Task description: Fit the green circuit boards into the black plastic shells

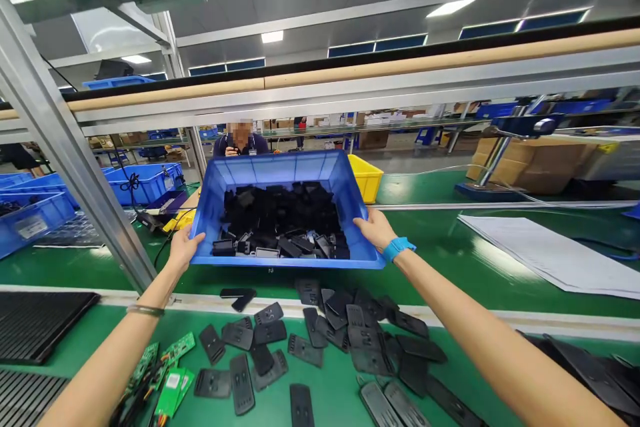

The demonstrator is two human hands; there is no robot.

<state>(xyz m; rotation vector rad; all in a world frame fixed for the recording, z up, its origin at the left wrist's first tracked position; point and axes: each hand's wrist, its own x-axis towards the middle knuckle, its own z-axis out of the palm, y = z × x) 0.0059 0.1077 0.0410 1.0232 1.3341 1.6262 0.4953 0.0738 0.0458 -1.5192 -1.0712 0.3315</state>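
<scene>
Between my two outstretched arms is a blue plastic bin, tilted so that its inside faces me. Many small black plastic parts lie heaped in it. My left hand grips the bin's left side near the front corner, thumb over the rim. On the opposite side my right hand clasps the right wall, also with the thumb inside. The fingers under the rim are hidden on both hands. Below the bin, flat black plastic covers are scattered over the green bench mat.
Green circuit boards with wires lie at the lower left, beside black ribbed trays. White paper sheets rest at right. A metal post rises at left. A yellow bin stands behind, and a person is across the bench.
</scene>
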